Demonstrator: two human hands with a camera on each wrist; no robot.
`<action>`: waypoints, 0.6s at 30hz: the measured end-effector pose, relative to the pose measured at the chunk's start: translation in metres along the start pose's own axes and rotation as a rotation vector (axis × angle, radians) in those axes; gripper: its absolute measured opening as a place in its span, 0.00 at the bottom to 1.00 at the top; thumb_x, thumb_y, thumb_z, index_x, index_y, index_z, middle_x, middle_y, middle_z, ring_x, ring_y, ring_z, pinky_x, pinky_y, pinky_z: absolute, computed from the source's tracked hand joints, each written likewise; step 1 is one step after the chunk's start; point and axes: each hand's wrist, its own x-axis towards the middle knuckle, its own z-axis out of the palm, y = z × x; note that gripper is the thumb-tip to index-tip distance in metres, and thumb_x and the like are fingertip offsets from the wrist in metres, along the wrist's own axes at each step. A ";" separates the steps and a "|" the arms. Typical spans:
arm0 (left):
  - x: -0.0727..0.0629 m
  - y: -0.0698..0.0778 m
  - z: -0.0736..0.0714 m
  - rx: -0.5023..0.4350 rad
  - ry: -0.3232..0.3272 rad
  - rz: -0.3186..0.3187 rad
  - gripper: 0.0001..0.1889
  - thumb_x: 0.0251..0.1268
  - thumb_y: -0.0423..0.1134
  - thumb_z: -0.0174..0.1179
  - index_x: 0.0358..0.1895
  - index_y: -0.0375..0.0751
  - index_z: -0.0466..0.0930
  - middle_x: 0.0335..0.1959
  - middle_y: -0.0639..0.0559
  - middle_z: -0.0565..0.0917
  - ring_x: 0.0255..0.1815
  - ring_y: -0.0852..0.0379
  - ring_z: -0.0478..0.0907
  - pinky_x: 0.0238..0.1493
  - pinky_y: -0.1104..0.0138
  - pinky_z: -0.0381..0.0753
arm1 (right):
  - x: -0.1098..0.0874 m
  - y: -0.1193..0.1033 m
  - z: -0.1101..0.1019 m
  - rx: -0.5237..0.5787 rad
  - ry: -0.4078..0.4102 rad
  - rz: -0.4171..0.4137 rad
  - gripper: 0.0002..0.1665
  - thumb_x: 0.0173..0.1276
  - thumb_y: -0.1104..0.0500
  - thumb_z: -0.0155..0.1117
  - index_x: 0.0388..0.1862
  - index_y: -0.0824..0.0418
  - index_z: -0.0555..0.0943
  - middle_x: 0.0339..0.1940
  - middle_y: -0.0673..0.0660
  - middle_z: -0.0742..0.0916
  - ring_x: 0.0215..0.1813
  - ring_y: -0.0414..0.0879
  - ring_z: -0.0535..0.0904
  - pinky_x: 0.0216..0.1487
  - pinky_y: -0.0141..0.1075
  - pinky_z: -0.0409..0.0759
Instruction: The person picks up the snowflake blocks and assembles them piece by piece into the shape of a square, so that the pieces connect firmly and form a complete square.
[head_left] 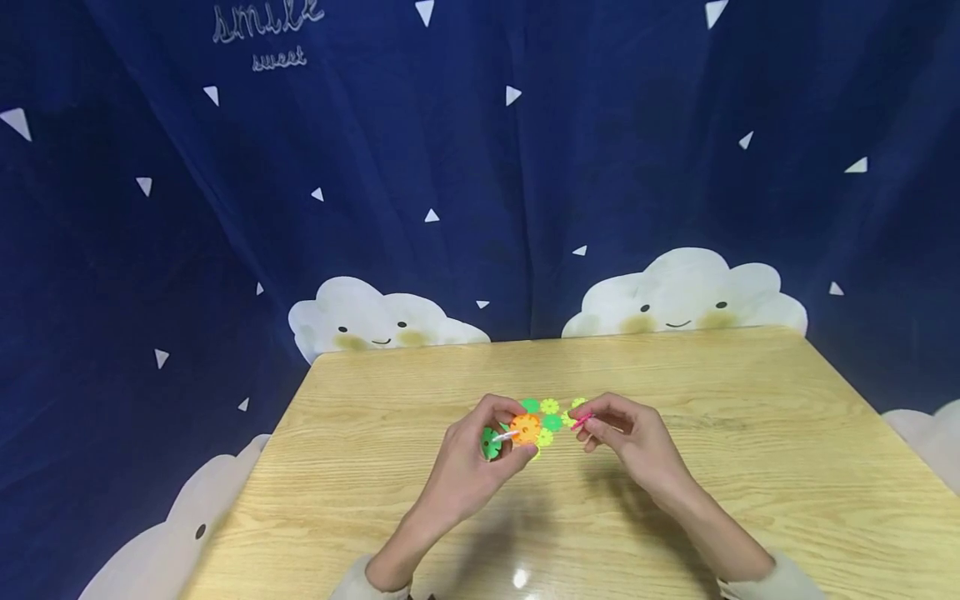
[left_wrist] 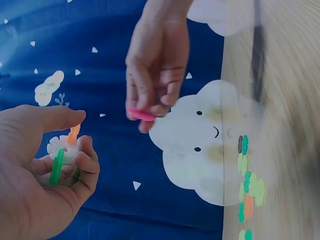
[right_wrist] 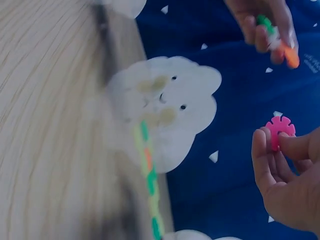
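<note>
The left hand (head_left: 480,454) and the right hand (head_left: 633,437) are held up over the wooden table (head_left: 300,467), a narrow gap between them. The left thumb and fingers curl round three notched discs fitted together: an orange disc (head_left: 525,429) and a green disc (head_left: 491,444), with a white disc (left_wrist: 54,147) between. The right thumb and fingertips pinch a single pink disc (right_wrist: 281,125), its toothed rim sticking out past them; it is apart from the left hand's discs.

On the wood, past the hands as the head view sees it, loose yellow discs (head_left: 549,406) and green discs (head_left: 552,422) lie in a small close patch, some partly hidden by the fingers. The wrist views catch an orange piece (left_wrist: 248,206) in that patch too.

The table's far edge meets a dark blue curtain (head_left: 450,150) printed with white triangles and smiling clouds (head_left: 682,296); a strip of wood separates the patch from that edge. The left and right edges stand well apart from the hands — a broad stretch of wood on either side gives room to move sideways. The near edge is out of view. Pale sleeves (head_left: 772,579) show at the bottom, and soft shadows fall under both hands.
</note>
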 end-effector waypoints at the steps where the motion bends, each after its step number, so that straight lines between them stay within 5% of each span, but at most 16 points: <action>1: 0.000 0.001 0.000 0.002 -0.002 0.002 0.21 0.60 0.34 0.75 0.54 0.53 0.81 0.39 0.60 0.84 0.34 0.61 0.77 0.33 0.72 0.77 | -0.001 -0.004 0.001 -0.002 0.013 -0.009 0.06 0.75 0.66 0.64 0.47 0.67 0.84 0.39 0.65 0.88 0.36 0.47 0.86 0.40 0.42 0.89; 18: 0.002 0.009 0.007 -0.008 -0.038 0.033 0.20 0.62 0.35 0.75 0.55 0.51 0.80 0.38 0.59 0.82 0.33 0.61 0.77 0.32 0.73 0.77 | -0.016 -0.042 0.019 0.078 0.108 -0.118 0.10 0.73 0.67 0.68 0.49 0.68 0.80 0.39 0.61 0.87 0.30 0.48 0.83 0.30 0.38 0.86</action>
